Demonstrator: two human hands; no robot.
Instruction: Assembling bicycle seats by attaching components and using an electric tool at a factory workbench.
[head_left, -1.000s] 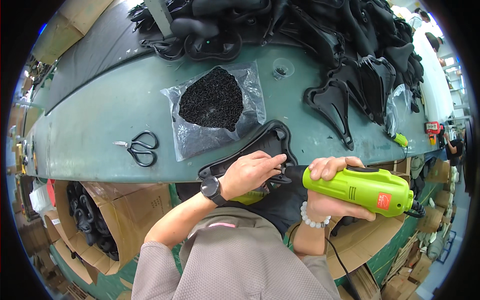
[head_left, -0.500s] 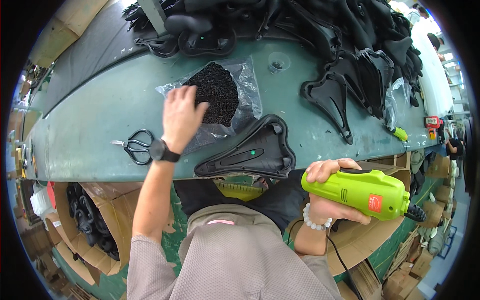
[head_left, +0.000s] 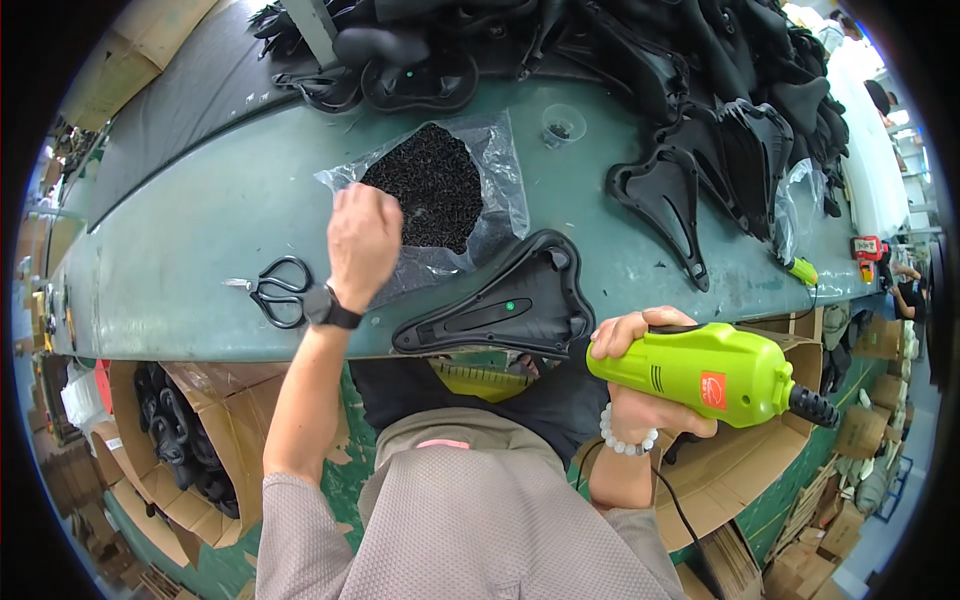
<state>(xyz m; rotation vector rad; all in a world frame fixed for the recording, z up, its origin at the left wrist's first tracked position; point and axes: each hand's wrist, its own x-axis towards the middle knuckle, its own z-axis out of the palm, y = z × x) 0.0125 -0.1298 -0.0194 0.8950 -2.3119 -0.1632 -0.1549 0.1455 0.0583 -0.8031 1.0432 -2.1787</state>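
My right hand (head_left: 645,395) is wrapped round a lime-green electric screwdriver (head_left: 700,375), held over the table's front edge with its cord end to the right. Beside a heap of small black screws (head_left: 425,185) on a clear plastic bag (head_left: 505,190), my left hand (head_left: 363,240) is closed, its fingers curled under. Whatever it may hold is hidden. Between the hands, a black bicycle saddle (head_left: 500,305) lies underside up at the table edge, with a green dot on it. Black-handled scissors (head_left: 280,292) rest left of my left wrist.
Black saddles and saddle parts (head_left: 690,60) are piled along the back. A small clear cup (head_left: 562,127) stands behind the bag. Another saddle shell (head_left: 660,200) lies to the right. Cardboard boxes (head_left: 230,430) stand below the table edge on both sides.
My left hand has drawn back slightly from the screw heap, and its spread fingers have curled closed. The screwdriver in my right hand has shifted a little to the left.
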